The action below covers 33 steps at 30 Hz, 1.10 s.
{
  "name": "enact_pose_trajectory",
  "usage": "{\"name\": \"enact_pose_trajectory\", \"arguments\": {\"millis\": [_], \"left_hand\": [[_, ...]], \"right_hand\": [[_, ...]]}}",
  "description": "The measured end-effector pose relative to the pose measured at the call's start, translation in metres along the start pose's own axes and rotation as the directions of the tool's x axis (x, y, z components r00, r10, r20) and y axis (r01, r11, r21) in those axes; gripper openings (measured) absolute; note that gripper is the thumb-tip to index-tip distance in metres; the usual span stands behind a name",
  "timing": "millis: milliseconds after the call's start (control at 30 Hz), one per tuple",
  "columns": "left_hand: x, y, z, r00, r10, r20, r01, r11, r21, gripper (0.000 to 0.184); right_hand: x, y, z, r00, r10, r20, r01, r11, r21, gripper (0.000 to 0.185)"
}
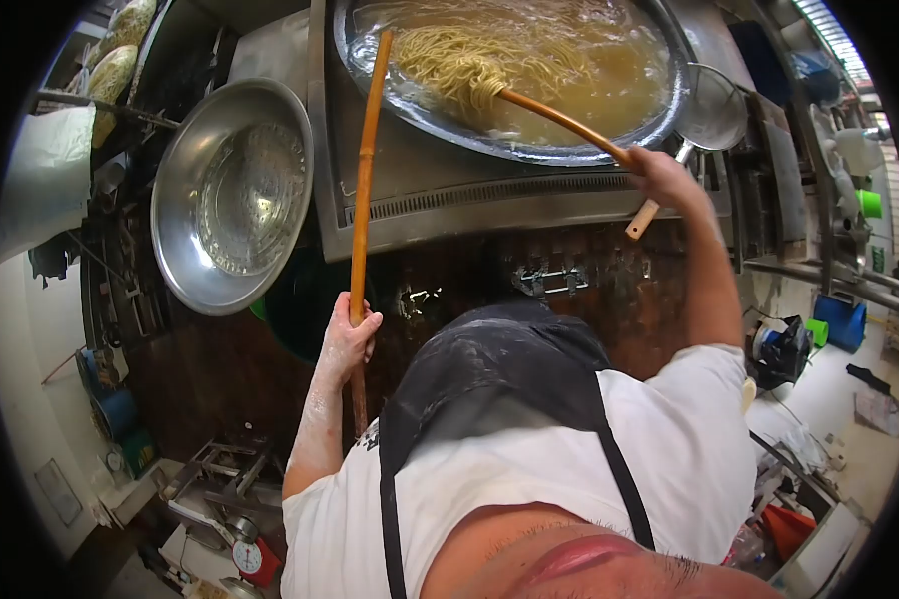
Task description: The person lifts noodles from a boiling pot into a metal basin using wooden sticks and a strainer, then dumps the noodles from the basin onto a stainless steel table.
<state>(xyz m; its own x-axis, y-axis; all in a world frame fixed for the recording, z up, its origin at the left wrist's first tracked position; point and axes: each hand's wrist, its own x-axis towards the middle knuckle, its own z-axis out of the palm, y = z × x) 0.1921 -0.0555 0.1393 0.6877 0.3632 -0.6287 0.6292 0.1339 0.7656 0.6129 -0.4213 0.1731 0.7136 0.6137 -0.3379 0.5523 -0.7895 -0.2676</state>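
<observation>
My left hand [351, 336] is wrapped round a long bamboo stick [367, 180], whose upper end reaches over the rim of a large wok [559, 157]. In my right hand [661, 178] I grip a second wooden stick [559, 118]. Its far end is in a clump of yellow noodles [449, 65], which lies in the cloudy, bubbling water of the wok. White flour-like powder coats my left hand and forearm. The tip of the right stick is hidden among the noodles.
A big steel basin [255, 200] stands left of the stove [449, 215]. Right of the wok rests a strainer [711, 105] with a wooden handle. A red scale [255, 559] is at the lower left. The brown floor [220, 369] looks wet.
</observation>
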Motion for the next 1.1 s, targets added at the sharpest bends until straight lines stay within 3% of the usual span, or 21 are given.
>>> {"name": "enact_pose_trajectory", "arguments": {"millis": [33,67,133,167,200,233,267,367,500,600,667,733,767,833,867,900,933,1000,1100], "left_hand": [[0.004,0.01,0.0,0.999,-0.026,0.037,0.027,0.999,-0.022,0.026],[0.007,0.023,0.0,0.996,-0.051,0.075,0.054,0.998,-0.042,0.025],[0.016,0.046,0.003,0.991,-0.084,0.101,0.087,0.996,-0.03,0.026],[0.021,0.056,0.006,0.991,-0.096,0.094,0.094,0.995,0.029,0.028],[0.025,0.066,0.009,0.99,-0.109,0.085,0.101,0.991,0.087,0.029],[0.03,0.076,0.012,0.99,-0.121,0.074,0.11,0.984,0.143,0.031],[0.036,0.089,0.015,0.99,-0.134,0.052,0.108,0.933,0.343,0.041],[0.078,0.089,0.04,0.967,0.226,0.117,-0.247,0.715,0.654,0.05],[0.158,0.144,0.129,0.986,0.002,0.168,-0.11,0.765,0.635,0.057],[0.174,0.16,0.151,0.967,0.049,0.249,-0.194,0.777,0.599,0.056],[0.164,0.146,0.13,0.955,0.106,0.278,-0.247,0.806,0.538,0.055],[0.118,0.135,0.097,0.976,0.057,0.212,-0.169,0.811,0.56,0.057],[0.1,0.131,0.087,0.982,0.041,0.186,-0.133,0.847,0.515,0.056],[0.065,0.124,0.071,0.989,-0.141,0.048,0.102,0.875,0.474,0.06],[0.049,0.129,0.069,0.988,-0.151,0.008,0.131,0.881,0.454,0.059],[0.04,0.123,0.068,0.993,-0.117,-0.026,0.116,0.886,0.449,0.059],[0.03,0.116,0.064,0.995,-0.084,-0.061,0.103,0.889,0.446,0.059],[0.021,0.113,0.067,0.995,-0.037,-0.097,0.074,0.909,0.41,0.054],[0.022,0.129,0.086,0.985,-0.135,-0.106,0.148,0.98,0.131,0.046]], "right_hand": [[-0.017,0.004,-0.031,0.988,0.114,0.106,-0.114,0.993,-0.006,0.019],[-0.037,0.021,-0.049,1.0,-0.015,0.001,0.015,0.998,-0.061,0.024],[-0.073,0.025,-0.1,0.998,0.045,0.04,-0.04,0.993,-0.111,0.027],[-0.087,0.037,-0.12,0.997,0.06,0.054,-0.052,0.99,-0.135,0.028],[-0.1,0.032,-0.143,0.981,0.19,0.047,-0.18,0.97,-0.163,0.028],[-0.112,0.038,-0.159,0.982,0.187,0.0,-0.184,0.967,-0.174,0.028],[-0.119,0.029,-0.177,0.957,0.289,-0.007,-0.283,0.935,-0.212,0.026],[-0.123,0.069,-0.197,0.934,0.354,-0.049,-0.357,0.919,-0.167,0.027],[-0.101,0.12,-0.192,0.947,0.301,-0.112,-0.314,0.941,-0.127,0.026],[-0.088,0.142,-0.179,0.957,0.273,-0.101,-0.284,0.952,-0.114,0.024],[-0.072,0.142,-0.171,0.956,0.291,-0.037,-0.294,0.952,-0.091,0.023],[-0.049,0.159,-0.158,0.957,0.288,0.032,-0.287,0.957,-0.052,0.024],[-0.036,0.169,-0.146,0.977,0.211,0.011,-0.211,0.977,-0.028,0.024],[0.005,0.211,-0.101,0.991,0.128,0.04,-0.128,0.992,-0.003,0.022],[0.03,0.214,-0.082,0.978,0.171,0.12,-0.178,0.983,0.051,0.022],[0.056,0.221,-0.056,0.986,0.113,0.124,-0.118,0.993,0.032,0.023],[0.073,0.204,-0.039,0.997,0.012,0.072,-0.024,0.987,0.16,0.023],[0.116,0.183,-0.001,0.993,-0.007,0.121,-0.025,0.965,0.261,0.024],[0.141,0.131,0.003,0.983,-0.06,0.175,0.016,0.97,0.242,0.029]]}}
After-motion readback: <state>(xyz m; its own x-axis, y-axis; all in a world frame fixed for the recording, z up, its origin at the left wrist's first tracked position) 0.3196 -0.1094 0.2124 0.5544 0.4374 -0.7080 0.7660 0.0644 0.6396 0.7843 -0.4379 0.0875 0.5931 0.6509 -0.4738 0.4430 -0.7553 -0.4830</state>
